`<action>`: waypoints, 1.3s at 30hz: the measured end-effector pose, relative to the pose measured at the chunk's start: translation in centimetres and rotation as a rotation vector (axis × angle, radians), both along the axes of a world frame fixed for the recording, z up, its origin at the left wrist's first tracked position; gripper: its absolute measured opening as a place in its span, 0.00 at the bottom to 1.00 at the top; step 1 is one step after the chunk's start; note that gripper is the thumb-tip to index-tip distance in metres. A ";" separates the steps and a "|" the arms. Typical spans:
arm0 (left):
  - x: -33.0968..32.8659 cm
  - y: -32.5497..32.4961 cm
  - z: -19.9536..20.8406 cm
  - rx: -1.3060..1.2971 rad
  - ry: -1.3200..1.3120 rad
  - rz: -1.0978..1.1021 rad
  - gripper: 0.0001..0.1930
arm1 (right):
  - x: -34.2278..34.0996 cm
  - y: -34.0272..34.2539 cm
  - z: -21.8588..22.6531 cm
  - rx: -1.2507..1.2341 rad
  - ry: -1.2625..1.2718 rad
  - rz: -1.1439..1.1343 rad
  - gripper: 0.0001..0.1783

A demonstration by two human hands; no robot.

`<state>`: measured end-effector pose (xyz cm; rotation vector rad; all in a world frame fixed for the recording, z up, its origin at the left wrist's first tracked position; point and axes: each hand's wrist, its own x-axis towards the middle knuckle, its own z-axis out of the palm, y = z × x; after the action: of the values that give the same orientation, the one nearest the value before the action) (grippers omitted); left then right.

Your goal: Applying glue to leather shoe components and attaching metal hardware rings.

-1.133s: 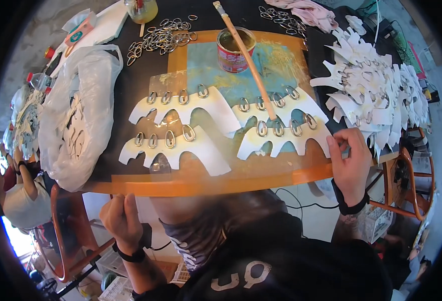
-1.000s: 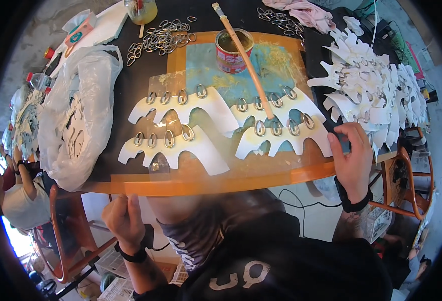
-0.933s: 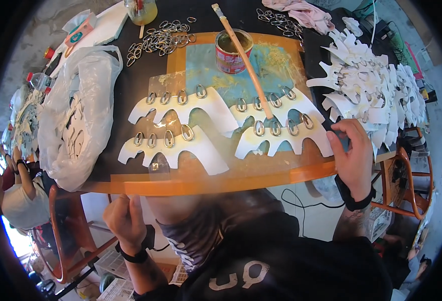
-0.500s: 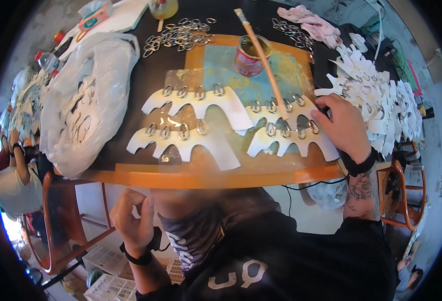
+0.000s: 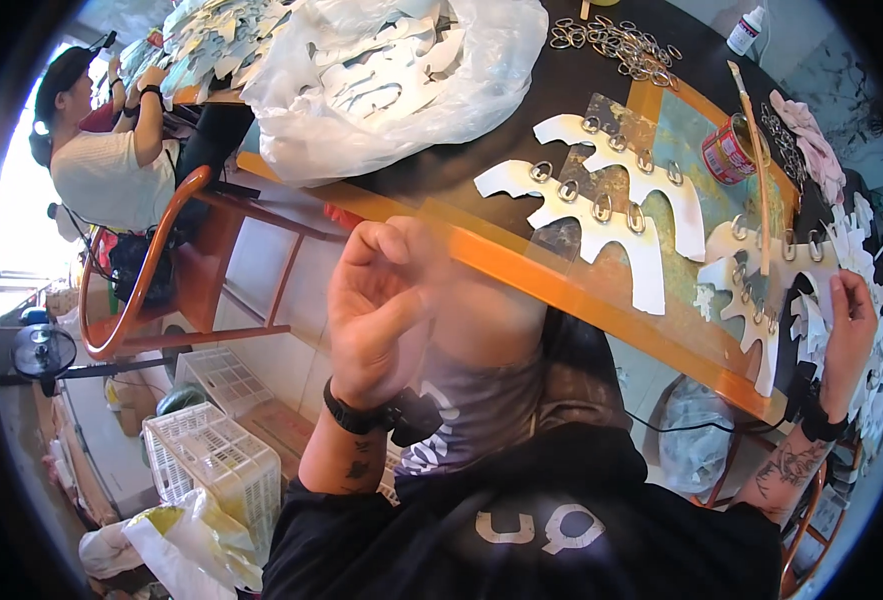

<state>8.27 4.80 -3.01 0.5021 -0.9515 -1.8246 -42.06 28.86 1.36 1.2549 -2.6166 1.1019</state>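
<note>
Daylight is pouring in from the far left onto a pale tiled floor (image 5: 261,262), where an orange-framed chair (image 5: 151,270) is standing beside the dark, orange-edged worktop (image 5: 561,290), with white plastic crates (image 5: 216,455) and a small black fan (image 5: 43,352) sitting low nearby.

Single view only, no second camera to overlap with. Head-worn fisheye, left of a side-by-side pair, looking steeply down past the wearer's chest. Upright, not mirrored. Landmark: orange-edged worktable (image 5: 601,300), running diagonally from upper left to lower right, its far side toward the top right. Camera sits close above its near edge; straight edges bow toward the rim. Left hand (image 5: 376,305) is raised just short of that edge, very near the lens. Right hand (image 5: 849,325) rests on the table's right end, at the frame's right rim.
</note>
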 end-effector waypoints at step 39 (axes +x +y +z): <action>2.5 5.2 5.9 -0.899 -0.332 -0.117 0.12 | 25.5 -4.5 4.3 -0.508 -0.244 0.629 0.07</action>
<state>10.80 10.01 2.88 0.1744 -1.9095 -1.2302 -16.55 24.38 5.63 1.9341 -1.8705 1.9533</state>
